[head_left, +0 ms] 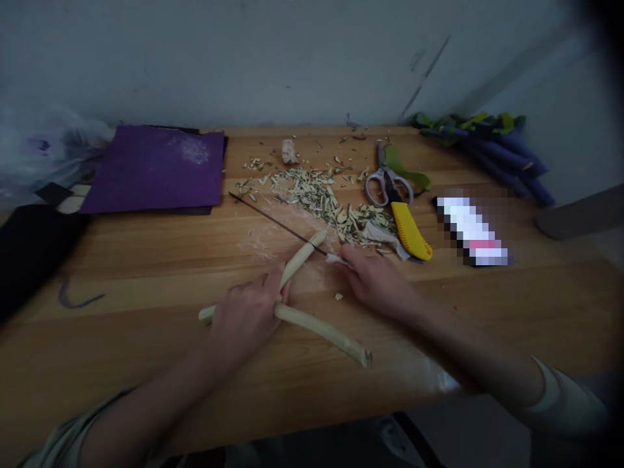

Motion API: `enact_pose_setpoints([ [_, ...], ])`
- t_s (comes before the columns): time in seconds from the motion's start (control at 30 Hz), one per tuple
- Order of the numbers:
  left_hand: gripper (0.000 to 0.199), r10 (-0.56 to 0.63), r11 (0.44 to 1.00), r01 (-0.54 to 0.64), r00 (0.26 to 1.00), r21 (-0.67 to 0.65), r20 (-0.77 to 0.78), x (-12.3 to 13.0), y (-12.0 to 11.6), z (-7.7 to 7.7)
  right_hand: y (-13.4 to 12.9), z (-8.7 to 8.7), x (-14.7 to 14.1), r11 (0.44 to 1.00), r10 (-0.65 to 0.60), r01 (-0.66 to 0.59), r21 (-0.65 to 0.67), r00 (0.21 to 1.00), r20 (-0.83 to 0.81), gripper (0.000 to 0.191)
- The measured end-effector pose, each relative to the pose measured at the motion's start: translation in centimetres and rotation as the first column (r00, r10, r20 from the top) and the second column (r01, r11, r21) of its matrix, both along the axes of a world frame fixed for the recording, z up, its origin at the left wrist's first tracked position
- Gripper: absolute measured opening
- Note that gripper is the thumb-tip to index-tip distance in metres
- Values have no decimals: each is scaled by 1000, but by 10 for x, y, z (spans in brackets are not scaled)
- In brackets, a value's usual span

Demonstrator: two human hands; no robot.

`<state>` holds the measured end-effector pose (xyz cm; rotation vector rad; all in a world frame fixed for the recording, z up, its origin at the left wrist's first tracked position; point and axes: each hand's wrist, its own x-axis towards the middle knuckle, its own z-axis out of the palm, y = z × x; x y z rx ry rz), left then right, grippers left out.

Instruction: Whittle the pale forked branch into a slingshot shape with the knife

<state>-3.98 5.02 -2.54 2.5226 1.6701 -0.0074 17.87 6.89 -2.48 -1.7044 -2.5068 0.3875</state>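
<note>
My left hand (246, 311) is closed around a peeled, pale forked branch (322, 328) near its fork. One prong points up and away, another runs toward the lower right, and a short end sticks out left of the hand. In my right hand (380, 283) is a thin, dark file (277, 222), gripped by its pale, wrapped-looking end. The file lies across the upper prong near its tip, slanting to the upper left. My fingers hide the middle of the branch and part of the file's handle.
Wood shavings (316, 195) are heaped beyond the hands. Scissors (389, 185), a yellow-handled cutter (410, 231) and a phone (472, 231) lie to the right. Purple sheets (160, 170) are at the back left, with a plastic bag (43, 143). Dark sticks (502, 153) lean near the back wall.
</note>
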Motion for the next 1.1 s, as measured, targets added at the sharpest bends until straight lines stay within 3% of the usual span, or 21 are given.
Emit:
enact_pose_setpoints([
  [0.13,43,-66,998,66,996,8,57,-5,3,-3,-1,-1,-4,1000,-9,9,-4,1000,-5,18],
  [0.23,46,-182,980,169,973,100,139,-6,4,-1,0,-2,-6,1000,-22,22,-5,1000,-7,17],
  [0.37,27,-499,850,456,857,261,129,0,-1,8,0,-5,-6,1000,-21,21,10,999,-29,18],
  [0.47,17,-622,783,607,765,139,167,9,-6,17,0,-9,-5,1000,1,0,17,999,-40,20],
  [0.57,14,-630,742,665,735,-83,249,24,-9,26,-1,-10,-6,999,54,-54,4,998,-44,22],
  [0.7,15,-669,621,743,668,-248,327,51,-14,28,-4,-6,-7,989,143,-145,-33,988,-59,20],
  [0.9,26,-593,627,703,710,-336,381,82,-23,11,-10,-8,-7,972,235,-235,1,972,-30,18],
  [1.0,27,-620,644,712,700,-280,356,82,-24,6,-8,-7,-1,965,263,-263,-1,965,-9,15],
  [1.1,27,-618,703,674,736,-226,275,74,-24,7,-1,1,12,948,318,-317,-18,948,15,13],
])
